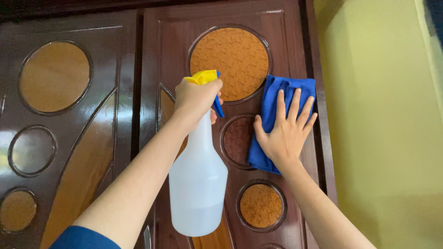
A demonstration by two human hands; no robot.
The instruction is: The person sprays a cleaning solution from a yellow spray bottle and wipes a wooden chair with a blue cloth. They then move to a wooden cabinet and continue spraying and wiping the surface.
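My left hand grips the neck of a white spray bottle with a yellow nozzle and blue trigger, held upright in front of a dark brown wooden door. My right hand lies flat, fingers spread, pressing a blue cloth against the door's right panel. The cloth sits beside a large round patterned glass inset and partly covers a smaller round inset.
The double door has several round and curved amber glass insets, among them one on the left leaf and one low down. A yellow wall adjoins the door frame on the right.
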